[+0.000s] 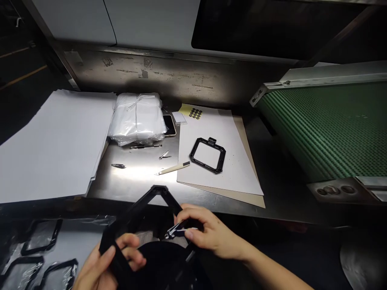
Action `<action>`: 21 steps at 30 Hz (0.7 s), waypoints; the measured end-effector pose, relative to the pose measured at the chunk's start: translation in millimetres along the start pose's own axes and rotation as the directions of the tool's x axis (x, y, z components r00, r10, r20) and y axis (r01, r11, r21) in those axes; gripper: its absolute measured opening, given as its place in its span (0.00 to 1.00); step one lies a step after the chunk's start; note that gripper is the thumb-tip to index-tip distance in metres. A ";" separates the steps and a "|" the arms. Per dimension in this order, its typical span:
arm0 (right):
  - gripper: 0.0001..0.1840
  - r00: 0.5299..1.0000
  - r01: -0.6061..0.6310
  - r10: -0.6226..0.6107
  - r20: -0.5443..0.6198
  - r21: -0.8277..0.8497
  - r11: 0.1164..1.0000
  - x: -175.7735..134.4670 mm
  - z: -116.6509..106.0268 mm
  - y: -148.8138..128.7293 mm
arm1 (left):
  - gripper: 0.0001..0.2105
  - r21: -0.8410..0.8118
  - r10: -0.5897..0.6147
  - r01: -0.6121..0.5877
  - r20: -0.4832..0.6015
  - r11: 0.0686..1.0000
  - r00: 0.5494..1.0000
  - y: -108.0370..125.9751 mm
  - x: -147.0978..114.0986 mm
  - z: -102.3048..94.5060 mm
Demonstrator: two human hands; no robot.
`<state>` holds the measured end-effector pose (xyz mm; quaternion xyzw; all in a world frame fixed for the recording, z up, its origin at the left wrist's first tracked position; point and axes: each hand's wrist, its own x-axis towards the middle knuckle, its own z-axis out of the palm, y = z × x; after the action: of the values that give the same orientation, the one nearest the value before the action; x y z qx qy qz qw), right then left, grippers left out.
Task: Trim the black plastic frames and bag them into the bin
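Observation:
My left hand (102,262) is closed around one side of a black plastic frame (145,200), which is tilted up in front of me below the table edge. Between the thumb and fingers of my right hand (213,229) is a small metal nail clipper (172,231). Its jaws point left, inside the frame's opening, and I cannot tell whether they touch the frame. A second black frame (223,157) lies flat on white card (236,177). Left of it on the steel table are a craft knife (173,168) and another nail clipper (165,155).
Stacked white sheets (54,141) lie left, beside a tied bundle of clear bags (136,119) and a phone (172,129). A pen (145,146) and yellow sticker sheet (184,108) are nearby. Bagged frames (39,259) sit lower left. A green conveyor belt (329,125) borders the right.

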<state>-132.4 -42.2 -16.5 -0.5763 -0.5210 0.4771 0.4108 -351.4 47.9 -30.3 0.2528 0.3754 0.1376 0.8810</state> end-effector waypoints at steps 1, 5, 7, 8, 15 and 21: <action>0.11 1.000 0.008 -0.007 0.020 -0.053 0.999 1.9 -0.6 6.0 | 0.10 0.011 0.054 -0.054 -0.051 0.999 0.997 2.6 2.9 -3.0; 0.11 0.979 -0.039 -0.039 -0.201 -0.371 0.928 12.6 -18.5 51.2 | 0.16 0.001 0.090 -0.090 -0.126 0.996 0.988 4.1 24.2 -14.6; 0.13 0.921 -0.153 -0.046 -0.388 -0.466 0.871 18.8 -35.7 81.6 | 0.17 -0.022 0.056 -0.059 -0.101 0.998 0.993 3.5 34.1 -20.1; 0.14 0.891 -0.202 -0.051 -0.451 -0.495 0.845 21.5 -44.4 96.5 | 0.17 -0.026 0.047 -0.049 -0.092 0.998 0.995 3.9 37.1 -22.2; 0.17 0.827 -0.351 -0.098 -0.553 -0.645 0.679 23.6 -70.7 153.6 | 0.18 -0.029 -0.023 0.020 -0.091 0.999 0.996 24.5 29.9 -17.1; 0.19 0.812 -0.358 -0.159 -0.562 -0.695 0.624 32.3 -63.8 144.6 | 0.18 0.043 -0.021 0.025 -0.099 0.999 0.995 39.3 37.5 -15.7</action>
<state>-39.7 -26.0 -147.6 -0.8402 -0.4901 0.0320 0.2301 -339.4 102.3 -40.2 0.2609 0.4242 0.1312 0.8572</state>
